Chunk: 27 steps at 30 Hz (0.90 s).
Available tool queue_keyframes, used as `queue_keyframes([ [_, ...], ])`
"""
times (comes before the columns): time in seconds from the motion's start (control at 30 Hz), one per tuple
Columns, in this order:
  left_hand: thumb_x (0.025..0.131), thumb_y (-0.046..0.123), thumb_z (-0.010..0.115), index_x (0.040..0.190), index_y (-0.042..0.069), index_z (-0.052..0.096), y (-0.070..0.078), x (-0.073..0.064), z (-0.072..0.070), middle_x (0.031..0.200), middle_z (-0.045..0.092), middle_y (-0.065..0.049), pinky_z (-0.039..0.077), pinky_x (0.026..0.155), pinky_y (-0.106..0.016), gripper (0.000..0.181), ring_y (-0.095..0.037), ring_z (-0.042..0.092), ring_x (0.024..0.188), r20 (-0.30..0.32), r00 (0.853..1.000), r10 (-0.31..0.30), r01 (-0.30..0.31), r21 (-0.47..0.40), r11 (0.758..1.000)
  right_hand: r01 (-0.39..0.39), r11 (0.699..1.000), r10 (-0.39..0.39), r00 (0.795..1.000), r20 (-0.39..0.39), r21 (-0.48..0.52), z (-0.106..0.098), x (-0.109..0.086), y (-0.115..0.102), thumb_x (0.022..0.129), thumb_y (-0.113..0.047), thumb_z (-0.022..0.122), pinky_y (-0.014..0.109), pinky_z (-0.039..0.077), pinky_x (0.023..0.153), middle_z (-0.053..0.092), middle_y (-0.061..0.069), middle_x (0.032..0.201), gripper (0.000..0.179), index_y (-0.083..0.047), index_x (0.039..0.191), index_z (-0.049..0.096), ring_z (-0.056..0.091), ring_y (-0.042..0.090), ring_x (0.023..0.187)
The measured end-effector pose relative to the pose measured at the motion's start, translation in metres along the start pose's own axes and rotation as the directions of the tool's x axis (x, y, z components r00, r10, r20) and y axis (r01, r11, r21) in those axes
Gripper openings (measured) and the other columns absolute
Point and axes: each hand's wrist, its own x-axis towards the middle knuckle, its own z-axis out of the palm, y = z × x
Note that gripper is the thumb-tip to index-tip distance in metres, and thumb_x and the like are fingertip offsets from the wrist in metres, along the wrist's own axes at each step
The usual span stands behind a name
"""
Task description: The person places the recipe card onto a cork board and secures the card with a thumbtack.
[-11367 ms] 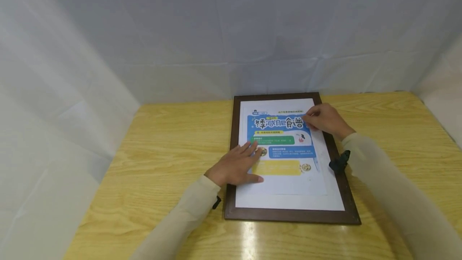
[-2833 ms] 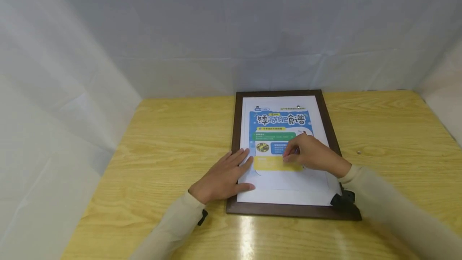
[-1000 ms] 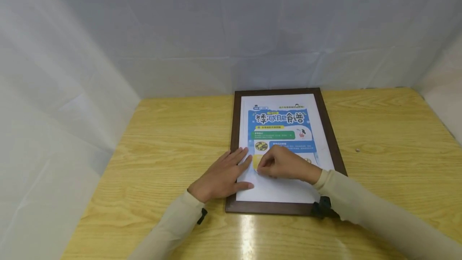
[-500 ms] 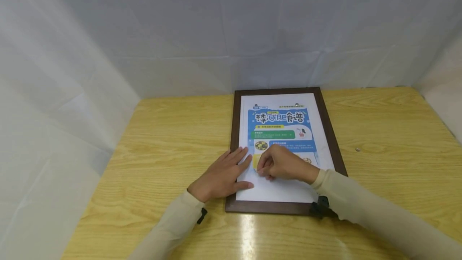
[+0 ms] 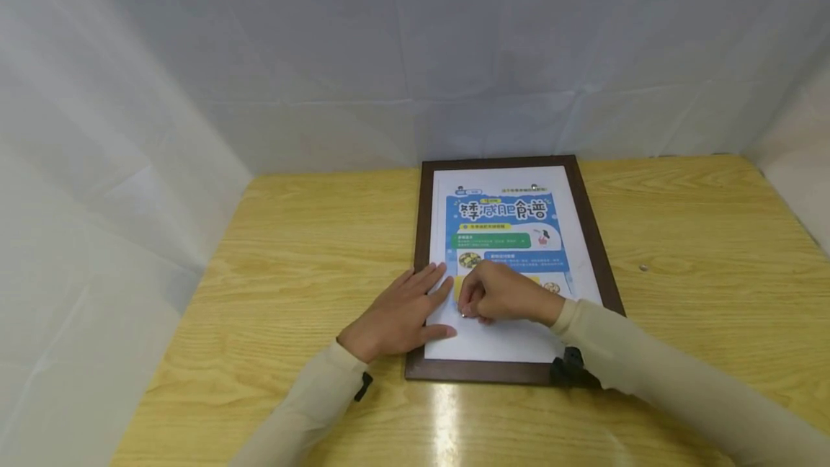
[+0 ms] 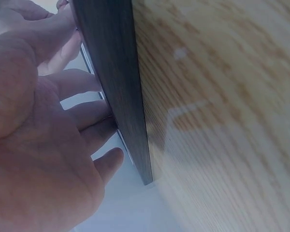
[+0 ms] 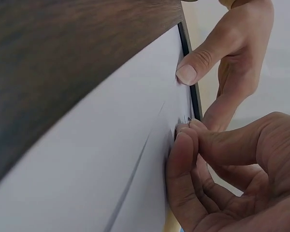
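Note:
A printed blue, green and yellow poster (image 5: 496,240) lies on a white board inside a dark brown frame (image 5: 480,372) on the table. My left hand (image 5: 398,316) rests flat with spread fingers across the frame's left edge, fingertips on the sheet. At the poster's lower left, my right hand (image 5: 506,292) pinches a small silver piece (image 7: 182,126) between thumb and index finger, right at the paper. The fingers hide most of it, and I cannot tell its exact kind. Another small round piece (image 5: 534,187) sits at the poster's upper right.
One more small silvery piece (image 5: 643,267) lies on the wooden table (image 5: 311,251), to the right of the frame. Pale sheeting (image 5: 337,56) hangs behind the table and along both sides.
My right hand has gone from the poster's upper right, where a small piece now shows, to its lower left. Since half a second ago its fingertips have shifted slightly downward. My left hand stays put lately.

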Motion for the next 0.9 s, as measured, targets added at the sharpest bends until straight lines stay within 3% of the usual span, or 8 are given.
queue_keyframes([
  [0.27,0.100,0.052,0.058,0.158,0.005,0.031,0.0004,0.0007,-0.0002,0.168,0.014,-0.012,0.009,0.126,-0.047,0.079,-0.025,0.010,0.155,0.009,1.000,-0.002,0.002,0.005,1.000,-0.083,0.996,0.082,0.996,0.025,0.032,-0.0042,0.0030,-0.0004,0.088,-0.002,0.074,0.029,0.057,0.057,0.068,0.006,0.069,0.005,-0.004,0.083,0.072,0.065,0.017,0.058],
  [0.5,0.100,0.051,0.058,0.158,0.005,0.031,0.0006,0.0010,-0.0010,0.168,0.015,-0.012,0.010,0.125,-0.047,0.078,-0.025,0.011,0.155,0.010,1.000,-0.003,0.003,0.008,1.000,-0.091,0.995,0.090,0.996,0.022,0.047,-0.0043,0.0042,0.0010,0.080,0.005,0.067,0.029,0.058,0.057,0.069,0.006,0.074,0.009,-0.002,0.082,0.073,0.065,0.017,0.060],
  [0.9,0.100,0.051,0.058,0.158,0.004,0.032,0.0016,-0.0001,-0.0018,0.168,0.016,-0.014,0.010,0.125,-0.049,0.079,-0.027,0.012,0.155,0.001,1.000,0.001,-0.001,-0.001,1.000,-0.122,0.992,0.123,0.992,-0.006,0.043,-0.0011,0.0042,-0.0005,0.081,0.001,0.072,0.029,0.058,0.058,0.069,0.007,0.074,0.003,-0.001,0.084,0.072,0.066,0.018,0.061],
])
